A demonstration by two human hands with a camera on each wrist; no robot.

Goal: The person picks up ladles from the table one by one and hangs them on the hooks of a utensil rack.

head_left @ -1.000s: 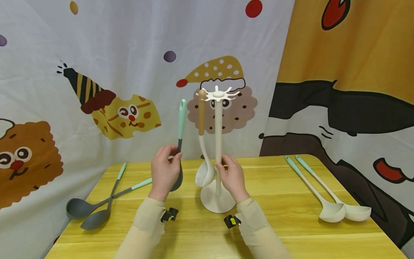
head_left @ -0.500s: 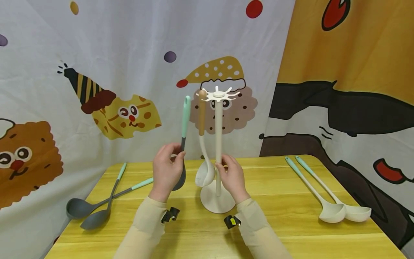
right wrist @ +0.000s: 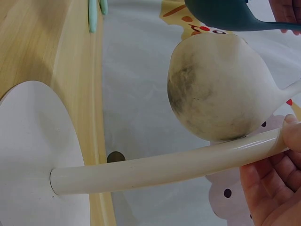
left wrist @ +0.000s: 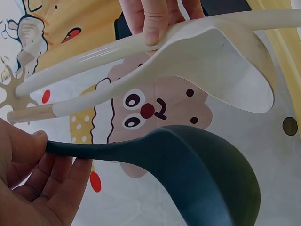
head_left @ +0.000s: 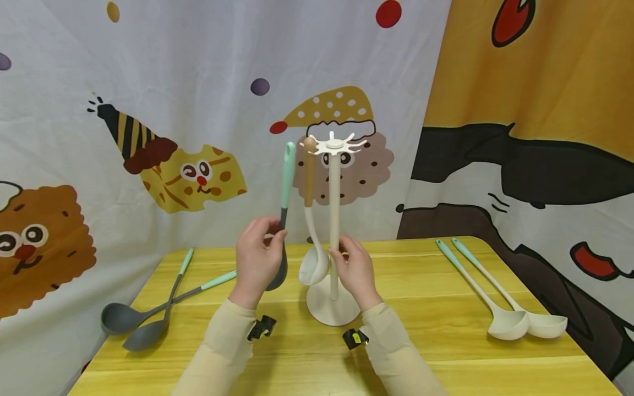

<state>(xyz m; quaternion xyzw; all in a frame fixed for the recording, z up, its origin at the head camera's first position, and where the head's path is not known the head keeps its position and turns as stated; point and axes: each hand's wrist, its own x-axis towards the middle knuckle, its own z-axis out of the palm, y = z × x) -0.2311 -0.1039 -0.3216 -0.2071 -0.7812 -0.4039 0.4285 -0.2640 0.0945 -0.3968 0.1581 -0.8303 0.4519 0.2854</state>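
My left hand (head_left: 258, 258) pinches the shaft of a dark grey ladle with a mint-green handle (head_left: 288, 176), held upright with its bowl (left wrist: 207, 174) hanging down. Just right of it, a white ladle with a wooden handle (head_left: 309, 176) hangs from the spoked top (head_left: 335, 144) of a cream utensil stand. My right hand (head_left: 358, 269) grips the stand's pole (head_left: 334, 203) low down, between thumb and fingers. The grey ladle's handle top is level with the spokes, slightly left of them. In the right wrist view the white ladle's bowl (right wrist: 211, 89) shows dark smudges beside the pole.
Two grey ladles (head_left: 119, 319) with mint handles lie crossed on the left of the wooden table (head_left: 307, 363). On the right lie two white ladles (head_left: 510, 324) with mint handles, side by side. The stand's round base (head_left: 333, 313) rests mid-table. A printed cloth (head_left: 208, 66) hangs behind.
My left hand has brought the grey ladle to the right and slightly up, closer to the hanging white ladle. My right hand stays in place on the pole.
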